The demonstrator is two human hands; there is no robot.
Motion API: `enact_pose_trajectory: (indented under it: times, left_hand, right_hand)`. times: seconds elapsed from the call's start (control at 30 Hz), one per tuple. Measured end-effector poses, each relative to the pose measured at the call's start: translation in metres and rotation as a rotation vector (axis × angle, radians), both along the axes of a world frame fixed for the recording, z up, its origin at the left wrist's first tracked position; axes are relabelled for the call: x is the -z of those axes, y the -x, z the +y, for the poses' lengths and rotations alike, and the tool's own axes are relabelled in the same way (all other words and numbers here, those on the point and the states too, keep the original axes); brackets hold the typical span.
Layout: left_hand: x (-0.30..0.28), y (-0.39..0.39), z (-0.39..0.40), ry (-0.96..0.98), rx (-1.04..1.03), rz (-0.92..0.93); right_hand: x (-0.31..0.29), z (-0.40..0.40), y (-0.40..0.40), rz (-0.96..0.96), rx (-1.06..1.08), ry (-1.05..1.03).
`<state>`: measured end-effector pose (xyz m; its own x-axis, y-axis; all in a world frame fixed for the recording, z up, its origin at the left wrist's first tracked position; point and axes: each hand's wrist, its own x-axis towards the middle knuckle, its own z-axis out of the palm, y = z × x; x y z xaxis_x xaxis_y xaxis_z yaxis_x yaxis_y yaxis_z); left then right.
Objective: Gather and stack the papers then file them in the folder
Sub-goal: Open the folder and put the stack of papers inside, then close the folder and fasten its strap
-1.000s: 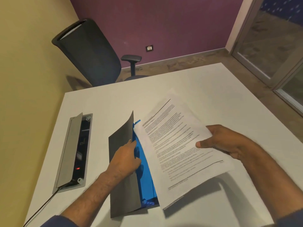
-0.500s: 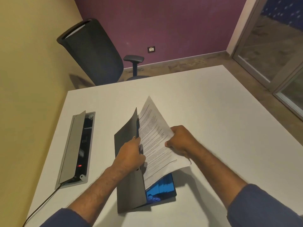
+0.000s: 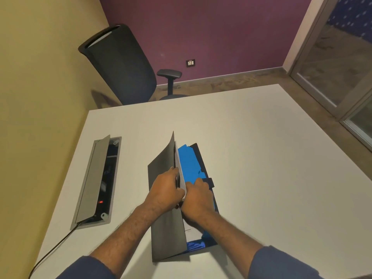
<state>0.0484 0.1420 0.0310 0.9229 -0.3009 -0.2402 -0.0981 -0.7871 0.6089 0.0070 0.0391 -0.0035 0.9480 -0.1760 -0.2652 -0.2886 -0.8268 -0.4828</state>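
Papers [image 3: 179,174] sit on edge inside the folder [image 3: 164,218], which lies partly open near the middle of the counter [image 3: 261,158], closer to the near edge. Only a thin white edge and a low corner show. Left hand [image 3: 166,191] pinches the dark front cover and keeps it raised, likely so the pocket stays open. Right hand [image 3: 198,200] has its fingers curled against the sheets over the blue lining [image 3: 190,164], apparently pressing them toward the spine; whether they grip the stack I cannot tell. Filing looks nearly done, cover not yet shut. Cable box [image 3: 96,182] lies by the left edge.
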Motion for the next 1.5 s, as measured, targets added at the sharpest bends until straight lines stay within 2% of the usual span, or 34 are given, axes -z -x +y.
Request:
enact_pose_trajectory:
  times: [0.13, 0.2, 0.27, 0.33, 0.4, 0.53, 0.63, 0.83, 0.93, 1.17, 1.33, 1.5]
  left_hand:
    - [-0.001, 0.001, -0.002, 0.005, -0.016, 0.019]
    - [0.000, 0.002, -0.003, -0.013, -0.018, 0.020]
    - [0.000, 0.003, -0.003, -0.029, -0.009, 0.021]
    - [0.001, 0.004, -0.004, -0.031, -0.009, 0.033]
    - [0.000, 0.005, -0.007, -0.042, -0.029, 0.056]
    - [0.004, 0.009, -0.019, -0.082, 0.004, 0.092]
    - [0.008, 0.012, -0.027, -0.124, 0.036, 0.092]
    - [0.021, 0.013, -0.038, -0.137, 0.084, 0.106]
    - [0.033, 0.019, -0.051, -0.139, 0.035, 0.084]
    - [0.084, 0.039, -0.081, -0.093, -0.007, 0.020]
    - [0.119, 0.033, -0.070, -0.236, 0.080, -0.028]
    - [0.142, 0.024, -0.037, -0.343, 0.357, -0.083]
  right_hand:
    - [0.014, -0.002, 0.000, 0.034, 0.004, 0.119]
    - [0.019, -0.004, 0.000, 0.055, -0.017, 0.110]
    - [0.021, -0.014, 0.001, 0.013, 0.006, -0.059]
    - [0.022, -0.033, 0.003, -0.108, 0.109, -0.278]
    - [0.029, -0.056, 0.002, -0.177, 0.174, -0.340]
    - [0.043, -0.086, -0.001, 0.088, -0.011, -0.246]
    - [0.050, -0.093, -0.005, 0.123, -0.138, -0.237]
    - [0.058, -0.109, -0.004, -0.045, 0.224, -0.476]
    - [0.061, -0.114, 0.002, -0.011, 0.404, -0.652]
    - [0.076, -0.121, 0.006, 0.032, 0.676, -0.784]
    - [0.079, -0.126, 0.003, 0.013, 0.704, -0.816]
    - [0.082, -0.123, 0.002, -0.029, 0.628, -0.774]
